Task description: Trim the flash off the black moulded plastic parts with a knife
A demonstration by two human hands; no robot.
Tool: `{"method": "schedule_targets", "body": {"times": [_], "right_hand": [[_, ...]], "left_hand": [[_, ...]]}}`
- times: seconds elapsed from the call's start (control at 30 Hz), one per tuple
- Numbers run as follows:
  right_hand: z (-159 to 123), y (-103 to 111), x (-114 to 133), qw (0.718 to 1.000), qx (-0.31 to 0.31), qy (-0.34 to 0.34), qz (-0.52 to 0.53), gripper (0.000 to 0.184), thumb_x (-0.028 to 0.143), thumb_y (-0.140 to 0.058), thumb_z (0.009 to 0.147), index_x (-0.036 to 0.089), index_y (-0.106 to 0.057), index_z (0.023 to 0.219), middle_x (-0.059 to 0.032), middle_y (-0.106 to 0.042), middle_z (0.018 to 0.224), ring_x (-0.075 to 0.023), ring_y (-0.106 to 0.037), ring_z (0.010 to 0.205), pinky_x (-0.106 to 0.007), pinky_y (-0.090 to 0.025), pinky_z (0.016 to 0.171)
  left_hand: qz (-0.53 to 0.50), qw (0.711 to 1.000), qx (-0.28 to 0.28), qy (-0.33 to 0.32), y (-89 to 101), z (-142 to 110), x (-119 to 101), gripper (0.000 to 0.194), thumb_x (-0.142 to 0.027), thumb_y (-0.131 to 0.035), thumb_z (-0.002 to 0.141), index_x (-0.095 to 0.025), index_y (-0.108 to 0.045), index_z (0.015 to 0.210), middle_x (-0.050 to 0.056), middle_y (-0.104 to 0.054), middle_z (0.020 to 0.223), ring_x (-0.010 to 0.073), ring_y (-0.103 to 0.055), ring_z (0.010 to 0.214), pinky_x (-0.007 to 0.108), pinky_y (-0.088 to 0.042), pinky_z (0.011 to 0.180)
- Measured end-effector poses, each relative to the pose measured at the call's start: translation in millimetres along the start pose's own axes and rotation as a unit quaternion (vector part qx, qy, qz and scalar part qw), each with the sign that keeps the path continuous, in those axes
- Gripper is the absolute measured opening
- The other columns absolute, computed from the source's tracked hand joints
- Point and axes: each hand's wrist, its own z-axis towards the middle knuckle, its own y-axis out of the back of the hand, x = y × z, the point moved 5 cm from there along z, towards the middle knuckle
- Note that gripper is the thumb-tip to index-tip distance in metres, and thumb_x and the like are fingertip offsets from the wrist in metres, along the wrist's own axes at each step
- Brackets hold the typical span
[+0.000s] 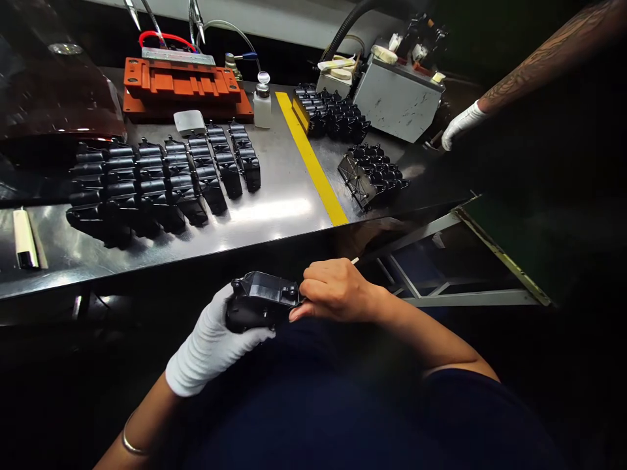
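My left hand [208, 343], in a white glove, is wrapped around a black molded plastic housing [262, 300] and holds it in front of my body, below the table edge. At the housing's right end is my bare right hand [333, 290], its fingers curled and its thumb against the edge. A thin tool with a pale end [355, 260] pokes out behind that fist; its working tip is hidden. Rows of similar black housings [147, 179] stand on the metal table [274, 209] beyond my hands.
A yellow strip [313, 163] crosses the table, with more black parts [375, 173] to its right. An orange fixture [183, 81], a white pump bottle [262, 104] and a grey machine box [399, 94] stand behind. Another person's gloved hand [460, 124] is at far right.
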Motion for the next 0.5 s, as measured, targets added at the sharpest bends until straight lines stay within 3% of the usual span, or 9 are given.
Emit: {"method": "schedule_targets", "body": {"times": [0.2, 0.3, 0.4, 0.5], "right_hand": [[-0.9, -0.8, 3.9, 0.999, -0.032, 0.022, 0.018, 0.052, 0.048, -0.048, 0.095, 0.018, -0.043, 0.053, 0.0042, -0.041, 0.048, -0.0087, -0.036, 0.045, -0.026, -0.020, 0.047], [-3.4, 1.4, -0.1, 0.995, -0.050, -0.018, 0.081, 0.050, 0.048, -0.039, 0.098, 0.017, -0.050, 0.061, 0.0026, -0.047, 0.052, -0.0089, -0.042, 0.048, -0.024, -0.028, 0.048], [-7.5, 2.3, -6.7, 0.983, -0.052, -0.093, 0.148, 0.041, 0.034, -0.031, 0.102, 0.015, -0.056, 0.076, -0.0005, -0.056, 0.061, -0.0088, -0.049, 0.054, -0.020, -0.037, 0.053], [-10.6, 2.5, -6.3, 0.981, -0.054, -0.114, 0.150, 0.030, 0.022, -0.040, 0.099, 0.015, -0.056, 0.074, 0.0005, -0.055, 0.060, -0.0082, -0.049, 0.053, -0.020, -0.036, 0.053]], "left_hand": [[0.033, 0.997, 0.020, 0.063, -3.4, -0.8, 3.7, 0.065, -0.030, -0.085, 0.051, -0.019, -0.056, 0.107, 0.005, -0.070, 0.095, 0.0271, -0.067, 0.088, 0.041, -0.056, 0.080], [-0.003, 0.996, -0.030, 0.088, -2.3, -4.3, 6.4, 0.061, -0.034, -0.085, 0.053, -0.018, -0.058, 0.106, 0.006, -0.070, 0.092, 0.0264, -0.068, 0.085, 0.040, -0.057, 0.077], [-0.034, 0.992, -0.110, 0.044, 7.1, -8.7, 7.6, 0.054, -0.031, -0.084, 0.059, -0.021, -0.059, 0.107, 0.004, -0.070, 0.095, 0.0234, -0.068, 0.084, 0.038, -0.057, 0.076], [-0.024, 0.997, -0.074, -0.027, 10.0, -11.1, 3.6, 0.040, -0.023, -0.079, 0.068, -0.023, -0.063, 0.106, 0.004, -0.068, 0.101, 0.0229, -0.068, 0.089, 0.038, -0.056, 0.080]]}}
